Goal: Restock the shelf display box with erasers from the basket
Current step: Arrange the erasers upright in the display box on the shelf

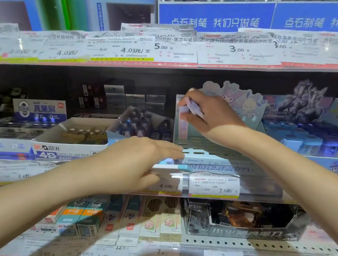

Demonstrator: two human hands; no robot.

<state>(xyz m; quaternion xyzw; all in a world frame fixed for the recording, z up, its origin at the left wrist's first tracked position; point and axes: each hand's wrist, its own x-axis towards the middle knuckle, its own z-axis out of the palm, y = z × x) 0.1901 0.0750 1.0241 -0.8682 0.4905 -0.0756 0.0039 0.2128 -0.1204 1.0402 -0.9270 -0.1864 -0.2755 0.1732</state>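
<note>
Right grip (205,113) curled round lilac erasers (189,109) over display box (213,151); left grip (139,162) clutched more erasers at box front.

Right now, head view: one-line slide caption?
Right hand places a lilac eraser in the display box; left hand holds more.

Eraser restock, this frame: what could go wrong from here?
1. The right hand grips several pale lilac erasers at once above the pastel cartoon display box; one might slip out.
2. The left hand pinches light blue erasers at the box's front edge; they could fall off the shelf.
</note>
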